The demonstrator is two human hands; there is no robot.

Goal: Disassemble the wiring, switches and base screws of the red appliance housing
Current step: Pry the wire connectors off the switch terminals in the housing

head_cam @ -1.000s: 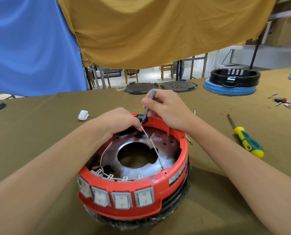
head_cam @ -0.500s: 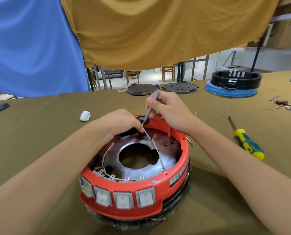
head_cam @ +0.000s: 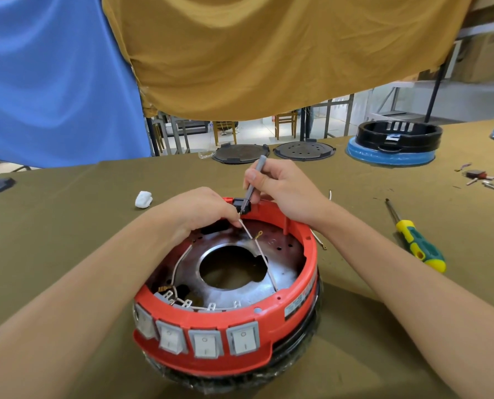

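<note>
Both hands work at the far rim of the red housing (head_cam: 268,315), which sits upside down on the olive-covered surface (head_cam: 67,226) right in front of me. I see the right hand (head_cam: 286,188) wrapped around a thin grey tool (head_cam: 254,180), its tip planted in the black socket (head_cam: 242,205) on the rim. The left hand (head_cam: 202,210) pinches a white wire (head_cam: 257,249) just below that socket; the wire runs across the metal plate (head_cam: 283,272) inside. Four grey rocker switches (head_cam: 205,339) line the near wall. A yellow-green screwdriver (head_cam: 418,244) lies apart to the right, and a white wad (head_cam: 143,199) to the left.
</note>
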